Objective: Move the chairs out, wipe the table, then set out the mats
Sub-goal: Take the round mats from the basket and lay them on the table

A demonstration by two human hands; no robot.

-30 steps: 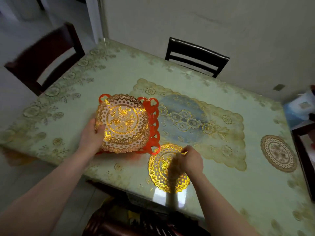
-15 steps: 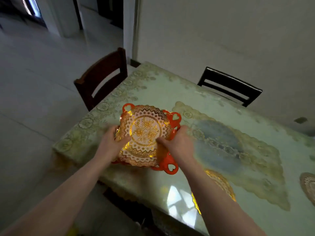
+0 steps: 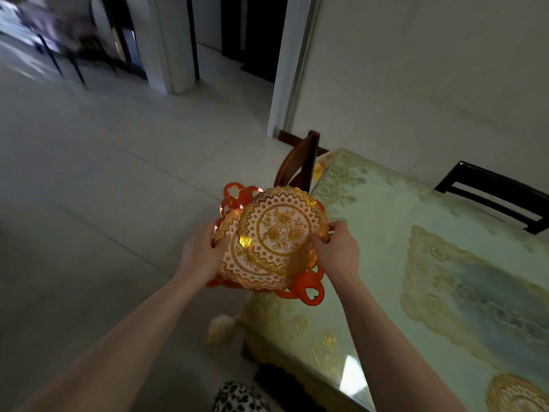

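I hold a stack of round gold lace mats (image 3: 273, 236) lying in a red tray (image 3: 307, 289) with heart-shaped cut-outs, lifted at the table's left end and partly past its edge. My left hand (image 3: 199, 251) grips the stack's left rim. My right hand (image 3: 335, 248) grips the right rim, thumb on top. One gold mat (image 3: 517, 394) lies on the table (image 3: 386, 209) at the near right corner of the view. A brown chair (image 3: 300, 165) stands at the table's left end. A black chair (image 3: 493, 194) is at the far side by the wall.
The table carries a glossy pale-green cover with gold floral print and a large doily pattern (image 3: 475, 289). Pale tiled floor (image 3: 104, 188) opens to the left. A doorway (image 3: 252, 34) and white door frames stand behind. A leopard-print thing (image 3: 237, 396) shows at the bottom.
My right hand left the single gold mat on the table and took the stack's right rim. Both hands have carried the tray and mats leftward to the table's end; the view swung left.
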